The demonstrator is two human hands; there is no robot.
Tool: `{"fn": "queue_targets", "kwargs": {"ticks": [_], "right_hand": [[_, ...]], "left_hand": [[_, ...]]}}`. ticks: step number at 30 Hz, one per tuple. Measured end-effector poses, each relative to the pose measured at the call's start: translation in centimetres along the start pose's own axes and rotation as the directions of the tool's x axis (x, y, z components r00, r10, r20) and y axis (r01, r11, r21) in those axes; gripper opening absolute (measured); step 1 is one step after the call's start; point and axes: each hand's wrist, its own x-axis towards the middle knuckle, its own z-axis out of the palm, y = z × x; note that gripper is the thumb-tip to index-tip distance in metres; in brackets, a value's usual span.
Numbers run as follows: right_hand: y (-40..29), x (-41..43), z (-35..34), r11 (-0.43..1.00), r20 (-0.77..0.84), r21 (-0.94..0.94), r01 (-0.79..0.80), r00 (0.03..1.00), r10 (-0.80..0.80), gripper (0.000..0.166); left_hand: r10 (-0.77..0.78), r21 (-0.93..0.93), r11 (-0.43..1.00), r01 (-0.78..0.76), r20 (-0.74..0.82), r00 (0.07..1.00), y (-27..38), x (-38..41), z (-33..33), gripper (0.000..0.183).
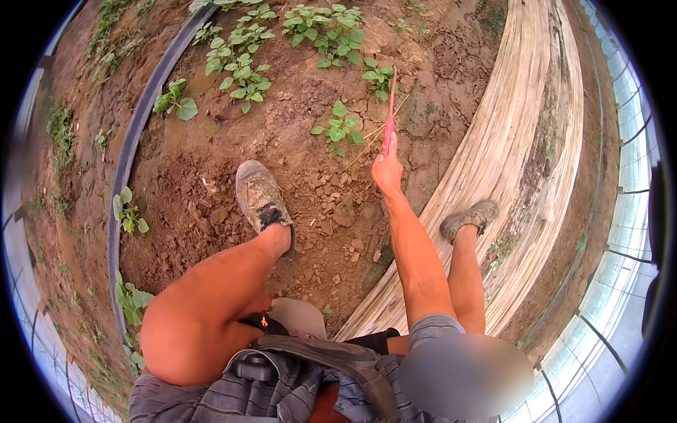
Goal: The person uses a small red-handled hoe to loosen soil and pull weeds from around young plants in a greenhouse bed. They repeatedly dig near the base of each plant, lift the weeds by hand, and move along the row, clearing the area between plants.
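My right hand (387, 172) is closed around a long, slim red hand tool (390, 119), one finger stretched along it. The tool points away from me, and its far end overlaps the edge of a small leafy plant (378, 79) in the view. It appears nearly edge-on, so the shape of its head cannot be told. Left of the tool, a low green seedling (338, 128) grows from cracked soil, with a thin dry stalk (365, 152) lying beside it. My left hand is out of view; my bent left leg (206, 306) takes up that side.
My left shoe (263, 198) stands on crumbly soil (328, 238), my right shoe (470, 219) on a wrinkled pale sheet strip (508, 143). A dark irrigation hose (127, 153) curves along the left. Taller leafy plants (328, 31) grow ahead. Translucent greenhouse walling (629, 174) runs along the right.
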Motion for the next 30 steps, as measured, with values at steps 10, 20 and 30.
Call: {"fn": "queue_targets", "kwargs": {"ticks": [10, 20, 30], "right_hand": [[-2.6, -1.6, -1.3, 1.0, 0.044, -0.002, 0.008, 0.999, -0.007, 0.079], [-1.9, -7.1, -1.1, 0.999, 0.123, 0.028, -0.043, 0.992, 0.039, 0.081], [-0.2, -9.8, -1.4, 0.993, 0.128, 0.055, -0.102, 0.987, 0.094, 0.084]], "left_hand": [[0.026, 0.008, 1.0, -0.026, 0.0, 1.0, 2.0, 0.7, -1.4, 0.077], [0.01, 0.475, 0.879, -0.026, 0.036, 0.999, -16.8, 18.1, 6.2, 0.022], [0.311, 0.688, 0.676, -0.263, 0.056, 0.949, -6.2, 49.5, 5.2, 0.088]]}}
